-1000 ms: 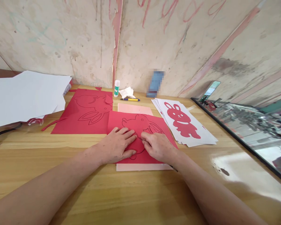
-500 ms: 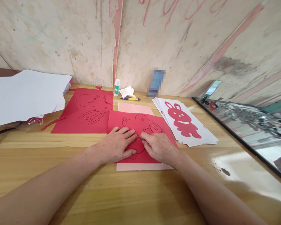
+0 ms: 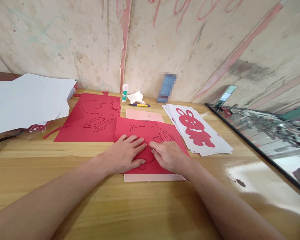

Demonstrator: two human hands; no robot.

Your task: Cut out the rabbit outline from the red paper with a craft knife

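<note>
A red sheet with a rabbit outline (image 3: 122, 125) lies over a pink board (image 3: 150, 178) in front of me. My left hand (image 3: 126, 154) rests flat on the sheet's left part, fingers spread. On the middle of the drawing, my right hand (image 3: 168, 156) is closed in a pinch at the rabbit's body line; a small tip shows at the fingers, but the tool is mostly hidden. A second red sheet (image 3: 70, 130) with another rabbit outline lies to the left, its right edge meeting the first sheet.
White sheets with a red rabbit cutout (image 3: 195, 128) lie right. Behind are a glue stick (image 3: 125, 93), crumpled tissue (image 3: 136, 97) and a pen (image 3: 139, 105). White paper (image 3: 27, 103) is at left. A black-framed glass pane (image 3: 265, 158) stands at right.
</note>
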